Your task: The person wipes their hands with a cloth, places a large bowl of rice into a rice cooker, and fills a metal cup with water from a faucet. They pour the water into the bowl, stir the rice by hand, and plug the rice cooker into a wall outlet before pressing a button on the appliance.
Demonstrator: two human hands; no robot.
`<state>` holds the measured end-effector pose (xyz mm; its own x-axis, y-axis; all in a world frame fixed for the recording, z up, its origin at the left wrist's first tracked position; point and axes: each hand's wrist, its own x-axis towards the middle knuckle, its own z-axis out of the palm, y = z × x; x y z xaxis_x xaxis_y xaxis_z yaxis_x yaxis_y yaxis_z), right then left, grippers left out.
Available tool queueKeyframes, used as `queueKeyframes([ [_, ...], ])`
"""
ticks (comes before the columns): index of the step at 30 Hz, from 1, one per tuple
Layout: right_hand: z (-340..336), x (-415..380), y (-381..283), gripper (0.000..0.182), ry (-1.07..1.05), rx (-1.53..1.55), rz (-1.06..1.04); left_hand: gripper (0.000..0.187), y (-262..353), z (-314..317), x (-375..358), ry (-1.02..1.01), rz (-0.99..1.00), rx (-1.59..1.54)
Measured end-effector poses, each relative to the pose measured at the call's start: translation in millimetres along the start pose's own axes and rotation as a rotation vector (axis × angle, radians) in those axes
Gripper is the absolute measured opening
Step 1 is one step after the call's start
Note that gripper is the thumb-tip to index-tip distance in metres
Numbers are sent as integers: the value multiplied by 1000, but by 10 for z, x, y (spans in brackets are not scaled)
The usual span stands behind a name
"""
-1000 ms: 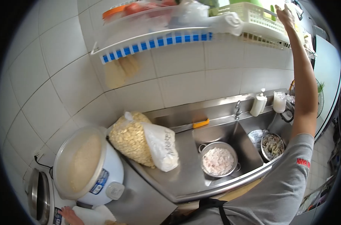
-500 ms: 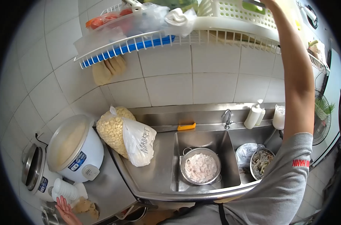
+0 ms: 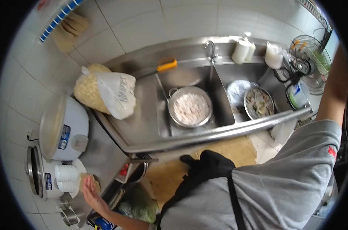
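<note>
My left hand is at the lower left, over the edge of the metal counter, beside the stacked white containers and a brown cloth-like item. Its fingers are blurred, and whether it touches that item is unclear. My right arm reaches out at the far right, and the hand lies beyond the visible area. A metal colander with pale pieces of meat stands in the left sink basin. In the right basin, a bowl of greyish food sits beside a plastic bag.
A bag of pale cloves lies on the drainboard. Rice cookers stand at left. A yellow-handled tool, faucet and pump bottles line the sink's back. A fan stands at right.
The view has tilted down and turned, so the shelf has mostly left the frame. My right arm has moved from the upper shelf to the far right. My left hand now appears nearer the brown item.
</note>
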<state>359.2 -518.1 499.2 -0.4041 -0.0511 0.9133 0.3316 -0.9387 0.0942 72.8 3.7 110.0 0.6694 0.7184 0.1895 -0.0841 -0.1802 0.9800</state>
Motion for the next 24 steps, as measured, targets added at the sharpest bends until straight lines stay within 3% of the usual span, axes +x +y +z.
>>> queueKeyframes([
  [4,-1531,-264,280,42,-166,-190,93,43,-165,400,6,-182,-112,64],
  [7,-2385,-717,644,44,-327,-405,363,39,-74,1032,41,-493,-98,134],
  [9,-2678,-1225,882,45,-487,-516,619,36,56,1633,35,-671,-82,122],
  [11,-2713,-1811,1028,50,-780,-487,825,32,141,2204,-34,-853,-59,118],
  [12,-2754,-2226,1320,48,-922,-376,705,29,169,2498,-99,-955,-34,127],
  [13,-2737,-2680,1506,43,-996,-352,838,27,118,2796,-188,-1102,-18,81],
  [14,-2725,-3085,1645,37,-1129,-150,1255,25,19,3113,-305,-1241,4,25],
  [15,-2621,-3526,1654,34,-1069,-165,1476,25,-81,3437,-485,-1389,-29,11],
  [16,-2570,-3858,1639,34,-1013,106,1690,25,-189,3771,-686,-1525,-62,-9],
  [17,-2456,-4119,1583,33,-813,247,2055,26,-309,4084,-894,-1595,-122,-2],
  [18,-2411,-4429,1595,31,-699,374,2262,28,-399,4369,-1070,-1663,-190,5],
  [21,-2293,-4894,1416,27,-475,428,2591,33,-532,5055,-1193,-1478,-235,-1],
  [22,-2261,-4974,1352,27,-385,443,2674,36,-543,5220,-1149,-1524,-176,117],
  [24,-2221,-5126,1201,28,-278,434,2712,46,-543,5509,-1226,-1659,-276,29],
])
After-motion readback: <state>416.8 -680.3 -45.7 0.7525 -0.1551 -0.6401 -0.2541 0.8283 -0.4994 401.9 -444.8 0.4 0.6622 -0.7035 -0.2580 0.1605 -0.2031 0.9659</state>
